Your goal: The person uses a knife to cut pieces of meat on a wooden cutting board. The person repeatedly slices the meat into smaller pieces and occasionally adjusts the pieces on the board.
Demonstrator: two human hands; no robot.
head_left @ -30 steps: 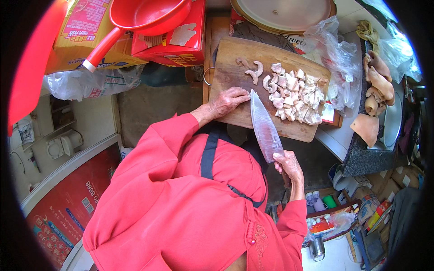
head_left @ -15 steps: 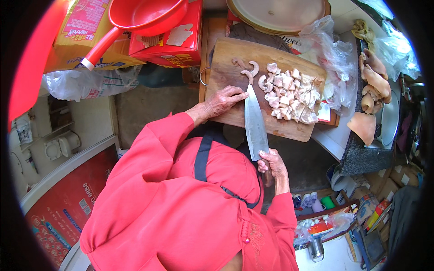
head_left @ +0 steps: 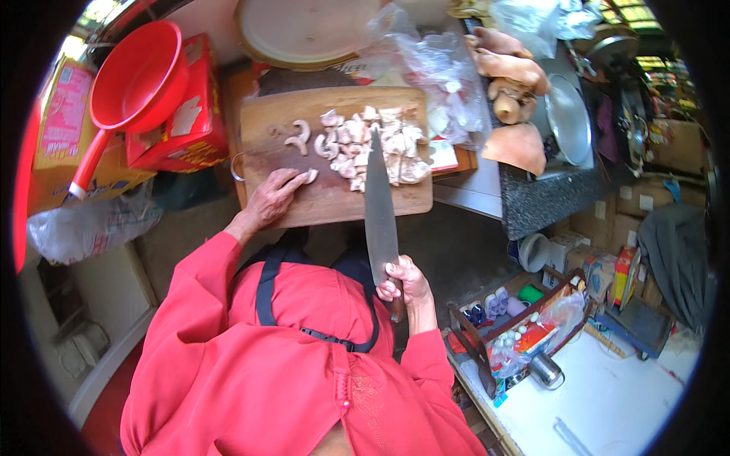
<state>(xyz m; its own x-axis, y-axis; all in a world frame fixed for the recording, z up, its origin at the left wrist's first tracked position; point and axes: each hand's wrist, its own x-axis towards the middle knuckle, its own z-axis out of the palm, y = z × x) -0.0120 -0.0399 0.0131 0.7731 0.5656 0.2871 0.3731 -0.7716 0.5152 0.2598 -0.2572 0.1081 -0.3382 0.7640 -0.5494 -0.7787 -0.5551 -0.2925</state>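
Note:
My right hand (head_left: 408,284) is closed around the handle of a large kitchen knife (head_left: 379,216). Its broad blade points away from me, the tip over a pile of chopped pale meat (head_left: 395,156). My left hand (head_left: 272,199) rests at the near left of the wooden cutting board (head_left: 266,163), fingers together. At its fingertips is a small pale meat piece (head_left: 312,176), which the fingers seem to hold against the board. Beyond that hand, a few curved meat strips (head_left: 299,137) lie on the board, left of the pile.
Left of the board, a red long-handled ladle (head_left: 137,80) sits on a red box (head_left: 199,137). Behind stands a large round lid (head_left: 304,30). At right, larger meat pieces (head_left: 517,148) lie on a dark stone counter (head_left: 547,201) beside a metal basin (head_left: 569,121). Plastic bags (head_left: 449,76) border the board.
The view has swung to the right. The knife tip has gone from beside my left fingertips to over the chopped pile. A small meat piece now shows at my left fingertips.

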